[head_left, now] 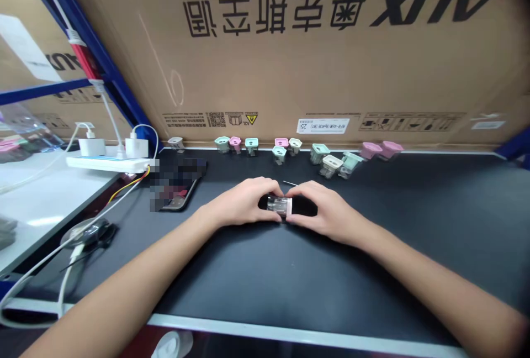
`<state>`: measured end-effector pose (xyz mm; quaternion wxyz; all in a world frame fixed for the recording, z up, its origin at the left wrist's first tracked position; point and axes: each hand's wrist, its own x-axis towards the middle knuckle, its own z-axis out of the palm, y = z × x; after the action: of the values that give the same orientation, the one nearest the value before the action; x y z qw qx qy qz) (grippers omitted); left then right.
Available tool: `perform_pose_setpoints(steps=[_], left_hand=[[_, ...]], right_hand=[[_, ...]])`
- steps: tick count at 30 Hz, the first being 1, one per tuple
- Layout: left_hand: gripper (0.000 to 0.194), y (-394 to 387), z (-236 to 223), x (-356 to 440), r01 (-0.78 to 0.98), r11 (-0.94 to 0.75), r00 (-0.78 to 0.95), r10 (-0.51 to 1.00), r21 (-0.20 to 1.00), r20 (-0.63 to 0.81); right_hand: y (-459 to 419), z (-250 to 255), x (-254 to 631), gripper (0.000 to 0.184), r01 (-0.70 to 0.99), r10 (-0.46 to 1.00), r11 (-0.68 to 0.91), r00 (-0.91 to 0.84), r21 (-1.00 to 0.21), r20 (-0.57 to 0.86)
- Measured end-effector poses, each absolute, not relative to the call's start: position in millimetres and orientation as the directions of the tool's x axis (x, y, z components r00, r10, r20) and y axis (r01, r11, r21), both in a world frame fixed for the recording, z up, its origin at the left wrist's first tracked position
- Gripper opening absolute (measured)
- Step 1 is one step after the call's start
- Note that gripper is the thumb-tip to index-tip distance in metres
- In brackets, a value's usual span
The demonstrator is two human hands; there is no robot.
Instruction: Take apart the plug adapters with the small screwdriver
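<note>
Cupping a small clear plastic housing [276, 206] between them, the left hand [244, 201] and the right hand [327, 210] meet about midway along the black bench [290, 286], closer to its far edge than its front edge. The housing's long axis appears to run sideways, roughly parallel to the far edge, so each hand comes at one end. Neither hand is clearly nearer: the clear body sits slightly toward the left hand, while a white band [289, 207] at its right end lies against the right hand's fingers [296, 195]. A dark piece shows on each side of the housing, and whether they join it is hard to tell. Both hands are pressed inward, with the fingers curled over the housing and the fingertips almost meeting above it; the thumbs are hidden, so the exact pinch cannot be told. A thin metal pin [290, 183] lies just beyond the fingers. Mint [222, 144] and pink plastic fittings [235, 144] stand along the far edge, and a blurred phone [178, 184] lies to the left of the hands.
</note>
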<state>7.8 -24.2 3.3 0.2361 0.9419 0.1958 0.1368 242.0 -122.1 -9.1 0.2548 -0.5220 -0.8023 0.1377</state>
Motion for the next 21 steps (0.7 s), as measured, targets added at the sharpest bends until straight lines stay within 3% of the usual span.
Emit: perform_pose_setpoints(steps=[5, 10, 14, 17, 21], left_hand=[[0.035, -5, 5, -8, 0.382, -0.774, 0.824, 0.533, 0.506, 0.192], [0.055, 1, 6, -15, 0.344, -0.755, 0.743, 0.582, 0.558, 0.329], [0.038, -3, 4, -11, 0.274, -0.754, 0.69, 0.586, 0.597, 0.424], [0.029, -4, 2, -8, 0.293, -0.739, 0.693, 0.602, 0.607, 0.398], [0.028, -2, 0, -8, 0.35, -0.727, 0.731, 0.607, 0.591, 0.314]], right_hand=[[-121, -1, 251, 0.024, 0.827, 0.94, 0.325, -0.229, -0.459, 0.253], [-116, -3, 260, 0.03, 0.816, 0.94, 0.338, -0.264, -0.469, 0.217], [-116, -5, 259, 0.034, 0.828, 0.938, 0.341, -0.27, -0.445, 0.216], [-120, -1, 254, 0.037, 0.841, 0.954, 0.296, -0.243, -0.452, 0.174], [-129, 6, 246, 0.032, 0.769, 0.957, 0.284, -0.267, -0.572, 0.116]])
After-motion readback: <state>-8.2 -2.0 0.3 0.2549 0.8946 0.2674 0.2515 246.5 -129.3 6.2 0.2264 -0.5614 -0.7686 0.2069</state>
